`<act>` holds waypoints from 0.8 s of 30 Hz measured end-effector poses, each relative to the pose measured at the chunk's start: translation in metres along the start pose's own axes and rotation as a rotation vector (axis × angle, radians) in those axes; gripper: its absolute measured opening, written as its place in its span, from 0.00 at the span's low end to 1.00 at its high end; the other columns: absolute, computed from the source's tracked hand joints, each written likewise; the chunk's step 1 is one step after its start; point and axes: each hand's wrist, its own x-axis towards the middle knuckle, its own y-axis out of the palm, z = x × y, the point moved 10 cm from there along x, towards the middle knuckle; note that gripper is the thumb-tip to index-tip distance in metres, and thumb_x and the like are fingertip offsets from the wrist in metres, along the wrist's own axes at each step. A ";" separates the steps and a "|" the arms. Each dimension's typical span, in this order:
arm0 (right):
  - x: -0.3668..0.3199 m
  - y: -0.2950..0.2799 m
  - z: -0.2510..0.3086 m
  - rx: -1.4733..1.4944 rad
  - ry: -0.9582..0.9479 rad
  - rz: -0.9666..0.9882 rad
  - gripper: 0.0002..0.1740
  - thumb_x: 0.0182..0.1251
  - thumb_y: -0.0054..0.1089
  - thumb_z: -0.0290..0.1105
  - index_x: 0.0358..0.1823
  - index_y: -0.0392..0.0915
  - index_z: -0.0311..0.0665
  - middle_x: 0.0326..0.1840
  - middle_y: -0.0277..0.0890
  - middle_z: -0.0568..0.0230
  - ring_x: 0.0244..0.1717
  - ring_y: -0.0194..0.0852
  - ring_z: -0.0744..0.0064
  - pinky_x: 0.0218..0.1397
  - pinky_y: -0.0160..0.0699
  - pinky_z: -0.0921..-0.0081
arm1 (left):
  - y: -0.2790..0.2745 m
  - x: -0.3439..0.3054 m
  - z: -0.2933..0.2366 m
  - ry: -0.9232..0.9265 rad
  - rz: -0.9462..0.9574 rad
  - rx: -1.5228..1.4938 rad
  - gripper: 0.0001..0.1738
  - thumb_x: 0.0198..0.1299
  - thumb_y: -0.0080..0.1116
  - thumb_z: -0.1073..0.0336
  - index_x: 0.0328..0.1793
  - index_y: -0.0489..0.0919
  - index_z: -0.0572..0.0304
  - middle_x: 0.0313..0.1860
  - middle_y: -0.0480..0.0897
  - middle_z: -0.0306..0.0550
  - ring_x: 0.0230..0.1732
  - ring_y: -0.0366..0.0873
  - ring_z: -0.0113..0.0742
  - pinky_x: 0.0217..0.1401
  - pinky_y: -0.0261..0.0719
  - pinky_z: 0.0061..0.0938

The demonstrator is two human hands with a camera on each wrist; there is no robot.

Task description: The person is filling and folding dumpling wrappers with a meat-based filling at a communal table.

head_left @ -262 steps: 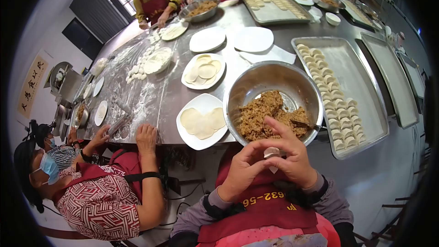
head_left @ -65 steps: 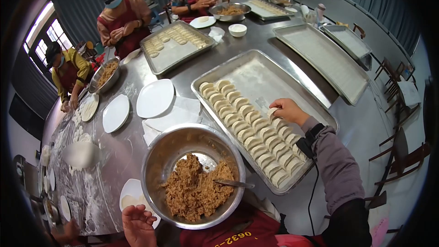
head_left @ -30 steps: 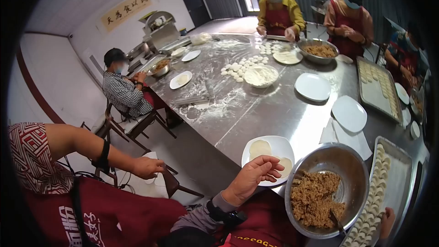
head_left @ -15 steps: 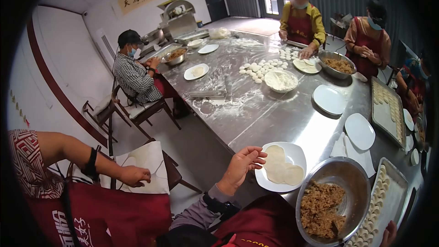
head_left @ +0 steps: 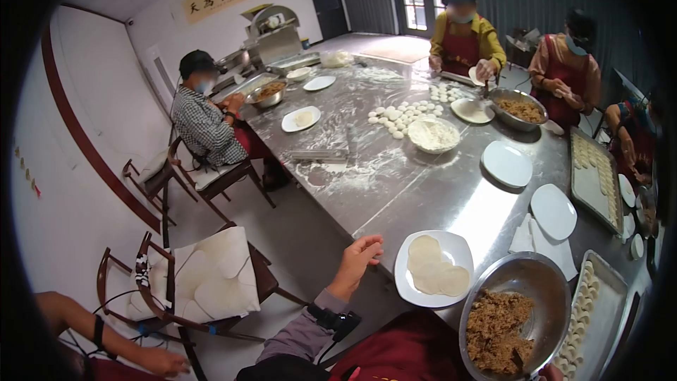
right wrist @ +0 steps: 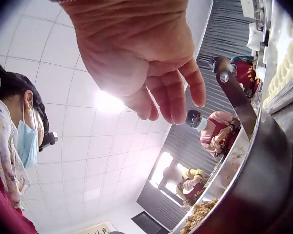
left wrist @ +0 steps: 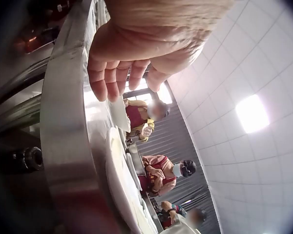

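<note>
My left hand point(head_left: 356, 268) is raised beside the table's near edge, holding nothing. In the left wrist view its fingers point(left wrist: 112, 83) hang loosely bent. Just right of it lies a white plate point(head_left: 416, 296) bearing several round dough wrappers point(head_left: 438, 276). A steel bowl point(head_left: 553, 296) of brown minced filling point(head_left: 496, 324) stands at lower right. My right hand point(right wrist: 136, 63) hovers by that bowl with relaxed fingers and nothing in them; the head view shows only a sliver of it. A flat metal handle point(right wrist: 234, 97) sticks up from the bowl's rim.
Right of the bowl is a metal tray point(head_left: 608, 303) with rows of folded dumplings point(head_left: 582, 303). White plates point(head_left: 506, 164) and a bowl of flour point(head_left: 433, 134) are farther back. Cushioned chairs point(head_left: 215, 275) stand left; a neighbour's arm point(head_left: 134, 346) shows at lower left.
Earlier both hands pinched a dumpling, then my right hand placed one in the tray. That hand has since come back to the bowl. My view swung left, and the neighbour moved away leftward.
</note>
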 end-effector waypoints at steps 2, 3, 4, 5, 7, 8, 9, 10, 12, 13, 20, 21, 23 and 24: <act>0.000 0.000 -0.002 -0.004 -0.019 -0.033 0.10 0.65 0.53 0.21 0.45 0.79 0.27 0.40 0.80 0.55 0.42 0.76 0.64 0.51 0.73 0.71 | -0.002 0.008 0.003 0.007 -0.007 0.003 0.17 0.65 0.55 0.65 0.58 0.75 0.61 0.51 0.78 0.40 0.46 0.77 0.27 0.43 0.76 0.20; 0.000 -0.002 -0.003 -0.003 0.001 -0.038 0.10 0.65 0.53 0.21 0.45 0.79 0.27 0.40 0.80 0.55 0.42 0.77 0.65 0.51 0.74 0.72 | -0.003 0.014 0.003 0.011 -0.010 -0.013 0.17 0.65 0.55 0.64 0.58 0.75 0.61 0.51 0.78 0.40 0.46 0.77 0.28 0.43 0.76 0.20; 0.000 -0.002 -0.004 0.002 0.022 -0.040 0.10 0.65 0.53 0.21 0.45 0.79 0.27 0.40 0.80 0.55 0.41 0.77 0.65 0.50 0.74 0.72 | -0.006 0.022 0.001 0.016 -0.016 -0.026 0.17 0.65 0.55 0.64 0.58 0.75 0.61 0.51 0.78 0.40 0.46 0.77 0.28 0.43 0.76 0.20; 0.000 -0.002 -0.005 0.009 0.043 -0.039 0.10 0.65 0.53 0.21 0.45 0.79 0.27 0.40 0.80 0.55 0.41 0.77 0.65 0.50 0.74 0.72 | -0.009 0.029 -0.002 0.020 -0.026 -0.037 0.18 0.65 0.55 0.64 0.59 0.75 0.61 0.52 0.78 0.40 0.46 0.77 0.28 0.43 0.76 0.20; 0.001 -0.004 0.000 0.070 0.064 -0.071 0.10 0.65 0.53 0.22 0.45 0.79 0.27 0.41 0.80 0.54 0.41 0.77 0.66 0.49 0.75 0.72 | -0.008 0.036 -0.018 0.054 -0.023 -0.056 0.20 0.64 0.55 0.63 0.61 0.72 0.61 0.55 0.76 0.41 0.49 0.76 0.29 0.45 0.76 0.22; 0.001 -0.005 0.001 0.102 0.077 -0.086 0.10 0.65 0.54 0.22 0.45 0.79 0.27 0.41 0.80 0.54 0.41 0.77 0.66 0.49 0.75 0.73 | -0.007 0.036 -0.025 0.069 -0.032 -0.057 0.21 0.64 0.55 0.63 0.62 0.72 0.61 0.56 0.76 0.41 0.50 0.76 0.30 0.45 0.75 0.23; 0.000 -0.006 0.000 0.085 0.067 -0.086 0.10 0.65 0.54 0.22 0.45 0.79 0.27 0.41 0.80 0.54 0.41 0.77 0.66 0.49 0.75 0.73 | -0.007 0.037 -0.032 0.085 -0.042 -0.057 0.22 0.64 0.56 0.63 0.63 0.71 0.61 0.57 0.75 0.41 0.51 0.76 0.30 0.46 0.75 0.24; 0.000 -0.006 -0.003 0.069 0.058 -0.087 0.10 0.65 0.54 0.22 0.45 0.79 0.27 0.41 0.80 0.54 0.41 0.77 0.66 0.49 0.75 0.72 | -0.009 0.042 -0.032 0.088 -0.047 -0.031 0.23 0.64 0.56 0.62 0.63 0.71 0.61 0.58 0.75 0.42 0.52 0.75 0.31 0.47 0.75 0.24; -0.003 -0.003 -0.004 0.051 0.035 -0.076 0.10 0.66 0.53 0.22 0.46 0.78 0.27 0.41 0.80 0.55 0.40 0.76 0.66 0.49 0.75 0.72 | -0.014 0.054 -0.027 0.093 -0.055 0.022 0.25 0.63 0.56 0.61 0.65 0.70 0.61 0.59 0.74 0.42 0.54 0.75 0.31 0.48 0.75 0.24; -0.003 -0.001 -0.004 0.048 0.020 -0.067 0.10 0.66 0.53 0.23 0.46 0.78 0.27 0.40 0.79 0.55 0.40 0.76 0.66 0.48 0.75 0.72 | -0.017 0.058 -0.024 0.087 -0.058 0.032 0.25 0.63 0.57 0.61 0.65 0.69 0.61 0.60 0.73 0.42 0.54 0.75 0.31 0.48 0.75 0.25; -0.005 0.003 -0.013 0.089 0.080 -0.077 0.11 0.67 0.52 0.23 0.47 0.78 0.26 0.41 0.78 0.55 0.41 0.75 0.66 0.47 0.75 0.72 | -0.013 0.071 -0.021 0.068 -0.049 0.081 0.28 0.61 0.59 0.60 0.66 0.69 0.61 0.60 0.73 0.44 0.53 0.74 0.30 0.47 0.75 0.24; -0.005 0.004 -0.013 0.087 0.084 -0.068 0.11 0.67 0.52 0.23 0.47 0.78 0.27 0.41 0.78 0.55 0.41 0.75 0.66 0.47 0.75 0.72 | -0.011 0.079 -0.025 0.062 -0.033 0.097 0.28 0.61 0.59 0.60 0.66 0.69 0.62 0.60 0.73 0.44 0.53 0.74 0.29 0.46 0.74 0.24; -0.005 0.004 -0.014 0.081 0.093 -0.056 0.11 0.67 0.52 0.22 0.47 0.78 0.27 0.42 0.78 0.54 0.42 0.75 0.66 0.47 0.75 0.73 | -0.016 0.105 -0.050 0.109 -0.058 0.260 0.30 0.59 0.61 0.59 0.65 0.70 0.64 0.63 0.72 0.48 0.58 0.72 0.36 0.51 0.75 0.27; -0.006 0.003 -0.015 0.072 0.078 -0.055 0.11 0.67 0.52 0.22 0.48 0.78 0.27 0.41 0.78 0.54 0.41 0.75 0.66 0.46 0.75 0.73 | -0.019 0.118 -0.058 0.133 -0.069 0.341 0.31 0.57 0.62 0.58 0.65 0.70 0.65 0.64 0.71 0.51 0.61 0.71 0.40 0.53 0.75 0.29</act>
